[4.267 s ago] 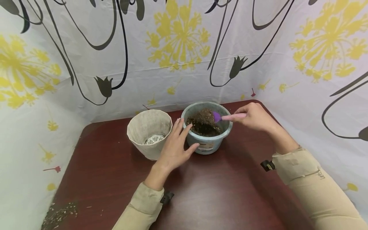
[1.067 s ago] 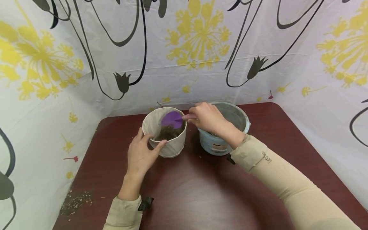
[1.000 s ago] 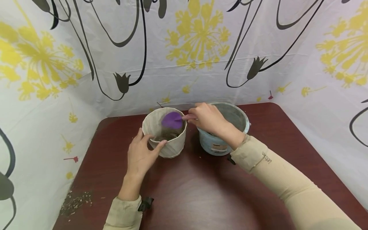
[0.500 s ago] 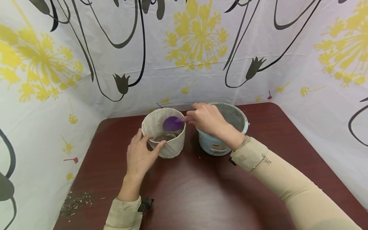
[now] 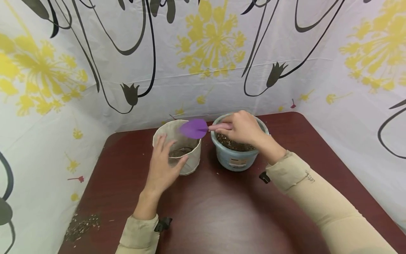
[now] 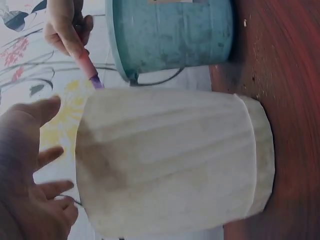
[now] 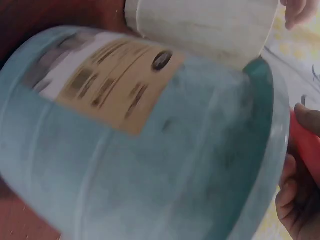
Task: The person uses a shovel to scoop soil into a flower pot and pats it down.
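In my right hand [image 5: 245, 127] I grip the pink handle of a small trowel. Its purple blade [image 5: 194, 128] hovers over the right part of the off-white pot's [image 5: 193, 160] mouth and carries no visible soil. Some dark soil [image 5: 180, 151] lies at the bottom of that pot. Beside its left rim is my left hand [image 5: 161, 167], fingers spread and holding nothing; the left wrist view shows the fingers apart from the pot [image 6: 175, 155]. Under my right hand stands a blue-green bucket [image 5: 236, 160] with soil [image 5: 233, 144] inside; its label [image 7: 115, 80] shows in the right wrist view.
Both containers stand near the back of a dark red table [image 5: 219, 211]. Spilled soil crumbs [image 5: 82, 225] lie at the left edge. A white cloth [image 5: 196, 81] with flower prints hangs behind and along both sides.
The trowel has risen out of the pot, and the right hand has moved rightward over the bucket. My left hand has come off the pot's rim. Soil has gone into the pot since the earliest frame.
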`<action>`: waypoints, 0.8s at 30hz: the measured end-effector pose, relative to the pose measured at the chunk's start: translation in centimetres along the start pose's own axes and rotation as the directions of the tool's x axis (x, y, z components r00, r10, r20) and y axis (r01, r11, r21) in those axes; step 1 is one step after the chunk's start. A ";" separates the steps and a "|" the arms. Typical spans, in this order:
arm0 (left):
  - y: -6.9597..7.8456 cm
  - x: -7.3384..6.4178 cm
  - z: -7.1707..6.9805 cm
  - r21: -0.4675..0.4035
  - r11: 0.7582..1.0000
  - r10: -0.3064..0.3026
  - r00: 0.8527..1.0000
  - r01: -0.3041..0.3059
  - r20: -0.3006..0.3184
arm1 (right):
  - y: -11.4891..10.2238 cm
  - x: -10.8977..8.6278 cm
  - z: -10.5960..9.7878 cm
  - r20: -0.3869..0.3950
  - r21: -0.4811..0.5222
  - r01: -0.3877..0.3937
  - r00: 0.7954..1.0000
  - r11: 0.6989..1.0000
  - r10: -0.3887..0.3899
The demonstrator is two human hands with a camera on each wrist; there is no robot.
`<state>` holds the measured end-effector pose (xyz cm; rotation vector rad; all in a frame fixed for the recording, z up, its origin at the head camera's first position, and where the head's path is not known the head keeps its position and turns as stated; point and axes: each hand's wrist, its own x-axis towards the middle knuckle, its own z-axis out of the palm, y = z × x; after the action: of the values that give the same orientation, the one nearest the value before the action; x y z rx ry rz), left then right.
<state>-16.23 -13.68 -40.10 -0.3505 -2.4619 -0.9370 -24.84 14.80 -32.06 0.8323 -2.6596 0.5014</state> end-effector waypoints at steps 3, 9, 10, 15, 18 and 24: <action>0.5 0.3 0.7 -0.064 0.996 0.071 0.997 -0.069 0.035 | 0.9 -0.8 -0.8 0.002 -0.015 -0.032 0.999 0.999 0.032; 1.2 0.4 1.6 -0.095 0.991 0.103 0.992 -0.096 0.073 | 2.4 -2.6 -2.1 -0.070 0.030 -0.052 0.996 0.998 0.054; 1.3 0.3 1.7 -0.094 0.991 0.106 0.992 -0.099 0.074 | 2.5 -2.9 -2.2 -0.082 0.039 -0.053 0.995 0.998 0.056; 1.5 0.1 2.1 -0.119 0.984 0.137 0.989 -0.130 0.053 | 3.3 -4.0 -2.9 -0.150 0.096 -0.042 0.987 0.995 0.056; 2.2 0.1 2.5 -0.180 0.969 0.177 0.984 -0.171 0.017 | 3.9 -4.3 -3.3 -0.197 0.106 -0.024 0.979 0.994 0.045; 4.8 0.1 3.7 -0.285 0.927 0.266 0.963 -0.242 0.047 | 5.0 -5.0 -4.7 -0.210 0.062 -0.051 0.976 0.997 0.063</action>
<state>-15.73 -7.68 -39.82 -0.8012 -2.2855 -1.1729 -23.06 23.03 -30.94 0.6785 -2.4884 0.6444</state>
